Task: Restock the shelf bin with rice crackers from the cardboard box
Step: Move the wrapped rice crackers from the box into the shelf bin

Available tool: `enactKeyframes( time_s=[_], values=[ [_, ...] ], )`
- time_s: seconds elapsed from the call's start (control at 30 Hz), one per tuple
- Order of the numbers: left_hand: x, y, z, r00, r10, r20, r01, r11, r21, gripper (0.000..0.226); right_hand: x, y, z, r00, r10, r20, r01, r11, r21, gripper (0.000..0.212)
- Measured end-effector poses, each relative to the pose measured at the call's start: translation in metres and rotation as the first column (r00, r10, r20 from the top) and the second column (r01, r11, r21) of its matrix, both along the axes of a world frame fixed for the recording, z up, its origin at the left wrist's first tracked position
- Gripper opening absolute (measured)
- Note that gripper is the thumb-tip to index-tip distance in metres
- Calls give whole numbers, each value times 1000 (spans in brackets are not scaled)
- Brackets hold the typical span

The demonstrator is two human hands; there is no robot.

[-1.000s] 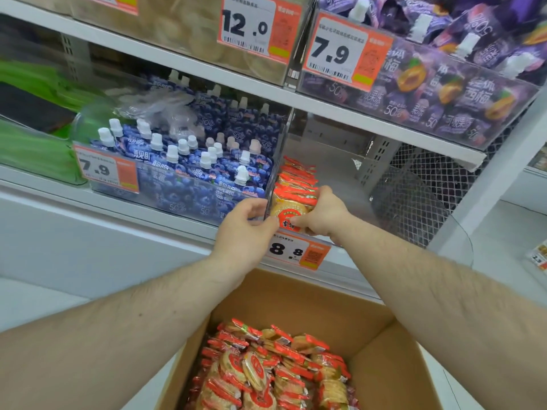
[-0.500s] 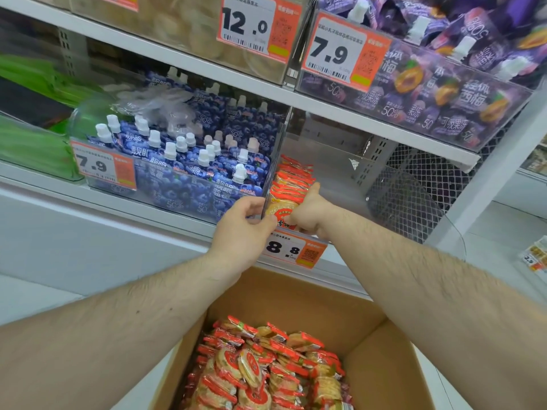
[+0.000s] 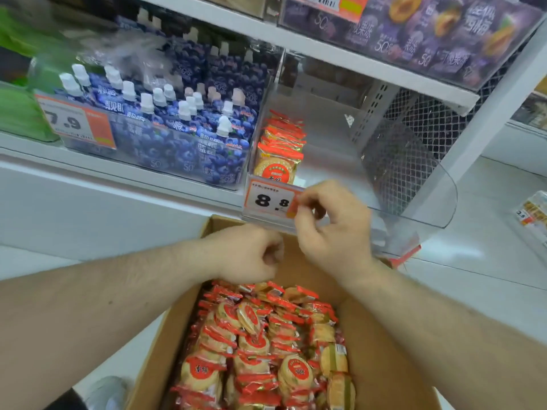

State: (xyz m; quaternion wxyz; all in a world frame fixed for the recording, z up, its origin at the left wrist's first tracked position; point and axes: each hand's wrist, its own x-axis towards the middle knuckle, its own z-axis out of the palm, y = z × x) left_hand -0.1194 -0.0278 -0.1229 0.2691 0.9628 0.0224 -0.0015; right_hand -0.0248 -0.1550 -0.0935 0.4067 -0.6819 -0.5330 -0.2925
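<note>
A row of rice cracker packs (image 3: 280, 145) in red and clear wrappers stands upright along the left side of the clear shelf bin (image 3: 414, 187); the rest of the bin is bare. Below it, the open cardboard box (image 3: 384, 356) holds several more rice cracker packs (image 3: 260, 344). My left hand (image 3: 251, 253) hovers over the box's far edge, curled into a fist with nothing in it. My right hand (image 3: 331, 226) is just right of it, in front of the 8.8 price tag (image 3: 266, 199), fingers loosely bent and holding nothing.
A bin of blue spouted pouches (image 3: 177, 128) sits left of the cracker bin, and green packs (image 3: 17, 113) lie further left. Purple pouches (image 3: 429, 31) fill the shelf above. A wire mesh panel (image 3: 414, 137) closes the shelf's right end.
Both hands have let go of the cracker row in the bin and drawn back down toward the box. The camera view has tilted downward.
</note>
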Motion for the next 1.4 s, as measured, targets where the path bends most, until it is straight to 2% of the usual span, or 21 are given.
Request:
enactKeyframes(
  time_s=[0.03, 0.1, 0.17, 0.23, 0.3, 0.37, 0.4, 0.47, 0.53, 0.6, 0.73, 0.87, 0.97, 1.07, 1.13, 1.17, 1.2, 1.23, 1.3, 1.37, 1.4],
  values=[
    [0, 0, -8, 986, -48, -158, 57, 997, 49, 11, -3, -8, -23, 996, -3, -84, -2, 998, -63, 10],
    [0, 2, -20, 935, -75, -346, 108, 991, 80, 14, -1, -17, -74, 942, -161, -293, 60, 943, -327, 8],
    [1, 3, -26, 909, -51, -414, 82, 995, 58, 24, 8, -18, -127, 828, -386, -406, 22, 747, -664, 12],
    [3, 5, -29, 905, -29, -425, 49, 998, 37, 28, 12, -16, -174, 741, -528, -414, -101, 522, -847, 13],
    [5, 8, -33, 902, -11, -431, 23, 999, 23, 30, 6, -13, -212, 675, -606, -421, -240, 359, -902, 27],
    [4, 10, -35, 891, -1, -454, 8, 1000, 12, 32, -5, -9, -242, 594, -669, -447, -346, 289, -893, 68],
    [3, 10, -36, 882, -1, -471, 3, 1000, 4, 32, -12, -7, -251, 572, -687, -449, -372, 271, -888, 80],
    [0, 10, -38, 863, 1, -505, -7, 1000, -10, 35, -24, -5, -263, 614, -680, -401, -314, 256, -914, 69],
    [-1, 11, -39, 852, 15, -524, -32, 999, -24, 38, -32, -5, -261, 688, -642, -338, -211, 269, -940, 37],
    [-2, 12, -39, 848, 37, -529, -62, 998, -29, 44, -35, -7, -244, 712, -631, -308, -132, 310, -941, 15],
    [0, 5, -39, 838, 158, -523, -246, 964, -102, 63, -27, -13, -191, 647, -653, -394, -20, 502, -864, 17],
    [2, -9, -34, 767, 202, -609, -485, 805, -343, 63, -29, -22, -130, 626, -516, -585, -63, 714, -698, 17],
    [6, -14, -36, 797, 260, -545, -554, 674, -489, 47, -36, -26, -96, 646, -372, -667, -164, 786, -596, 15],
    [8, -9, -41, 825, 333, -456, -556, 622, -551, 26, -36, -35, -88, 583, -226, -780, -272, 851, -450, 9],
    [6, -4, -44, 820, 346, -455, -563, 631, -534, 28, -26, -40, -100, 579, -222, -784, -205, 891, -404, 12],
    [4, -2, -44, 823, 339, -455, -555, 652, -518, 30, -18, -43, -112, 582, -304, -754, -125, 883, -453, 14],
    [3, 0, -44, 830, 325, -452, -538, 678, -501, 32, -9, -46, -128, 570, -432, -699, -57, 828, -558, 17],
    [2, 1, -44, 838, 308, -449, -519, 702, -487, 33, 1, -50, -149, 539, -573, -617, -38, 715, -698, 20],
    [1, 3, -45, 850, 276, -448, -487, 734, -473, 37, 15, -62, -195, 472, -767, -435, -162, 410, -898, 20],
    [0, 4, -45, 855, 262, -448, -470, 757, -453, 39, 13, -75, -228, 439, -835, -331, -321, 198, -926, 32],
    [0, 4, -45, 856, 256, -450, -464, 766, -446, 40, 9, -81, -237, 417, -858, -300, -376, 138, -917, 50]
  ],
)
